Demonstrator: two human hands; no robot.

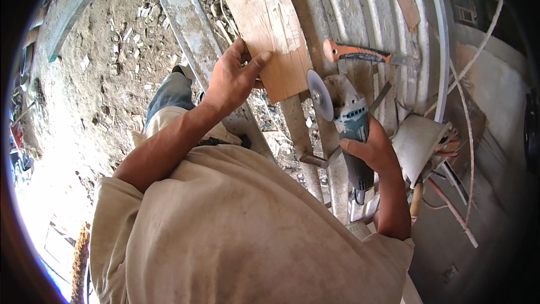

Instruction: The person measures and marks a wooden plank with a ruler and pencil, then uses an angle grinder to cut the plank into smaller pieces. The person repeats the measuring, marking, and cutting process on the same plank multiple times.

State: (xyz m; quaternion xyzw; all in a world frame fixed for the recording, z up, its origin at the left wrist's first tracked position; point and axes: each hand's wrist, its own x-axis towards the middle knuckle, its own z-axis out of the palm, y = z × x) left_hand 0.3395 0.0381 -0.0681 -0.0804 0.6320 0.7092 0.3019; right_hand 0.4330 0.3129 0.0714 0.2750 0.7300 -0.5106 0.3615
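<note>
Lengthwise, the brown board (270, 29) runs away along the left edge of the ribbed sheet (341, 8), pinched by the left hand (235, 76); the right hand (372, 145) grips the grinder (352, 126), disc (320, 95) end pointing away.

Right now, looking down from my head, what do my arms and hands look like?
Your left hand and right hand are bare, with no gloves or watch visible. The forearms are uncovered too. The left sleeve and right sleeve are short, plain beige and end near the elbows, matching your loose shirt.
</note>
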